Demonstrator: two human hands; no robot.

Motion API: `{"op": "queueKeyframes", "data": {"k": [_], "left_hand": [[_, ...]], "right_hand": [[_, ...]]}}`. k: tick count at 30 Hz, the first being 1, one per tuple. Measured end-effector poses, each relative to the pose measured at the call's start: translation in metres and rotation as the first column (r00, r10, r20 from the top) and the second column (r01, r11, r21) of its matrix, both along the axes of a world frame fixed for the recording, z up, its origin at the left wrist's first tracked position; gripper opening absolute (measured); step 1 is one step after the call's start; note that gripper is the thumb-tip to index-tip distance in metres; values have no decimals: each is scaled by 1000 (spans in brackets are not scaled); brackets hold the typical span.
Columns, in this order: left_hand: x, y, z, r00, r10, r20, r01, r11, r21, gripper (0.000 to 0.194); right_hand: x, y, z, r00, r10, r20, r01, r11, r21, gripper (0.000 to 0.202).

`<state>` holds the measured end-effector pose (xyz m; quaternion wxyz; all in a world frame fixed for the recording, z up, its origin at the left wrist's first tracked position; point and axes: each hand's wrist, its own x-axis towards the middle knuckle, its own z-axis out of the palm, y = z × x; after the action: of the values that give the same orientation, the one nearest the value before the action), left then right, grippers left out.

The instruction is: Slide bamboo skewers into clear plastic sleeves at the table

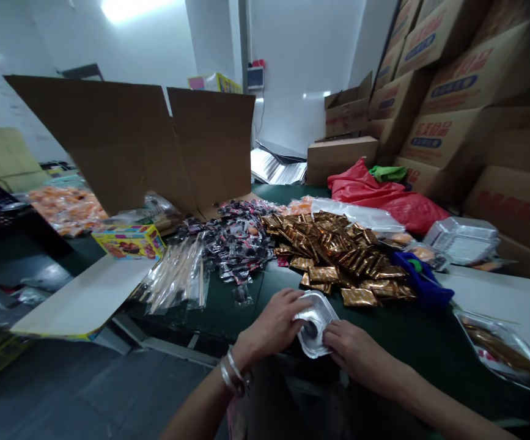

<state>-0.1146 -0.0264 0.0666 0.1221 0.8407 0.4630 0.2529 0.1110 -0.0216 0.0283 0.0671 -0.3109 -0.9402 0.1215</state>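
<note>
A small foil tray [322, 313] is between my hands at the near edge of the table. My left hand [276, 321] has its fingers over the tray's left rim, with metal bangles on the wrist. The right rim is pinched by my right hand [348, 347]. Inside the tray lies a small dark round piece [309, 330], partly behind my left fingers; its kind is unclear. Just beyond is a heap of gold-wrapped packets [338, 244]. Left of that heap lie small clear packets with dark contents [241, 241].
Bagged wooden sticks [180, 272] and a yellow printed box [129, 240] lie to the left. An open carton [209, 146] stands behind. On the right are stacked foil trays [464, 238], a blue cloth-like item [423, 281], a red bag [384, 198] and piled cartons [448, 134].
</note>
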Motion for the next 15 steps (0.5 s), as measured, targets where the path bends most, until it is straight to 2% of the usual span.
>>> {"op": "queueKeyframes", "data": {"k": [1,3,4,5,7,9,12,15], "left_hand": [[-7,6,0,990,122,-74,-123,992,-11,30],[-32,28,-2,888,411,-209,-419,908,3,24],[-45,41,-3,817,511,-267,-523,852,29,23],[-57,55,-5,764,563,-316,-577,815,54,21],[-72,79,-9,728,575,-373,-593,801,77,19],[-77,96,-14,707,571,-417,-596,799,83,17],[-77,107,-18,695,564,-446,-607,793,56,18],[-82,109,-12,695,587,-415,-639,769,16,23]], "right_hand": [[-1,0,0,1000,-7,-7,7,1000,-4,16],[-2,2,-2,1000,-11,-22,11,1000,-15,16],[-3,3,-3,999,-11,-32,11,1000,-20,16],[-3,4,-5,999,-10,-45,9,1000,-27,16],[-2,7,-9,997,-19,-81,16,999,-40,16],[-1,10,-13,992,-33,-123,27,998,-48,16],[4,14,-17,983,-37,-178,29,998,-47,17],[12,16,-20,977,-36,-208,28,999,-39,16]]}}
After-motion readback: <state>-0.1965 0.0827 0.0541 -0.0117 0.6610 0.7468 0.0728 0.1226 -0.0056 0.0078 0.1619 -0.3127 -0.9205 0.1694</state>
